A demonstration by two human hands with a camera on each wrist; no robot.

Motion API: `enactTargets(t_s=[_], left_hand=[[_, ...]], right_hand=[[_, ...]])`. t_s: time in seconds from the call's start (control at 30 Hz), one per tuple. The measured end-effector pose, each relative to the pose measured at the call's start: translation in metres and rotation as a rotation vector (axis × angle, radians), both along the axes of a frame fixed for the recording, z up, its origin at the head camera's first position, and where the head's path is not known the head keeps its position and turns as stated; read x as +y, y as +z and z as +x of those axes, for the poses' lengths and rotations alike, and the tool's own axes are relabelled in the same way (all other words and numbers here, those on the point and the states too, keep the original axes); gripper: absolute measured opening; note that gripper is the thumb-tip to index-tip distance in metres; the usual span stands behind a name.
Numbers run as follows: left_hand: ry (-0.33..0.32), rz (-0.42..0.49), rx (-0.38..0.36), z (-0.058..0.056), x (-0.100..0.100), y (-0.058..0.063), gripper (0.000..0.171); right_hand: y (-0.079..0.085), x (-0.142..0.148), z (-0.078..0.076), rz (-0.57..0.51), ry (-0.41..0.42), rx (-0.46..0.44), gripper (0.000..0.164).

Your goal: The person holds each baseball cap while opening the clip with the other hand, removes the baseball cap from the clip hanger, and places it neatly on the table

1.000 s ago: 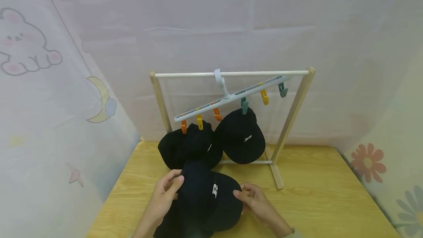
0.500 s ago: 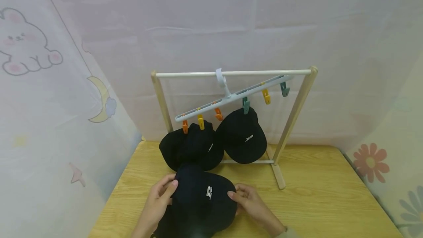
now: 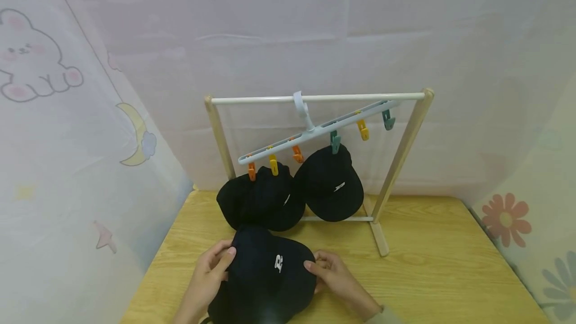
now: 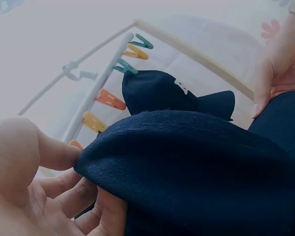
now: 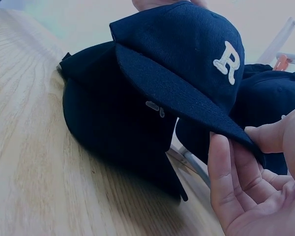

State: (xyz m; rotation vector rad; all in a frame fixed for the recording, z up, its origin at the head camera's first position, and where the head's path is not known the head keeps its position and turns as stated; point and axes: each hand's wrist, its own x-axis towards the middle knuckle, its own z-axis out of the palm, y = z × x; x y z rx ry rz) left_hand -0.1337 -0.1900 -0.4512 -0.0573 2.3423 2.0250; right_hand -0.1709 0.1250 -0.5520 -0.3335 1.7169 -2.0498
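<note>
Between my two hands is a dark baseball cap (image 3: 256,264) with a white letter R on its front. My left hand (image 3: 206,274) pinches the crown's edge between thumb and fingers. On the other side, my right hand (image 3: 333,276) pinches the brim, thumb on top and fingers beneath. In the right wrist view another dark cap (image 5: 108,123) lies on the table under the held one, largely covered by it in the head view. Behind them, two dark caps hang from a clip hanger (image 3: 310,133), the left cap (image 3: 258,199) from orange and yellow clips, the right cap (image 3: 330,184) from a green clip.
A wood-and-white rack (image 3: 407,149) stands at the back of the wooden table (image 3: 427,264) and carries the hanger, which tilts down to the left. Yellow (image 3: 362,130) and green clips (image 3: 388,120) hang unused at its raised right end. Printed cloth surrounds the table.
Both hands have drawn the held cap a little to the left and slightly down, away from the hanging caps. Their grips look the same. The hanger and its caps stay put.
</note>
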Motion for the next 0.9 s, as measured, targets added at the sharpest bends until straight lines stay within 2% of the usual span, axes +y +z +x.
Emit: enactTargets(t_s=[0.4, 0.9], left_hand=[[0.021, -0.034, -0.049, 0.002, -0.009, -0.003, 0.032], [-0.003, -0.057, -0.101, 0.003, -0.018, -0.009, 0.038]], right_hand=[[-0.007, -0.009, -0.001, -0.006, -0.001, -0.028, 0.017], [-0.019, -0.013, -0.004, 0.034, -0.018, -0.062, 0.02]])
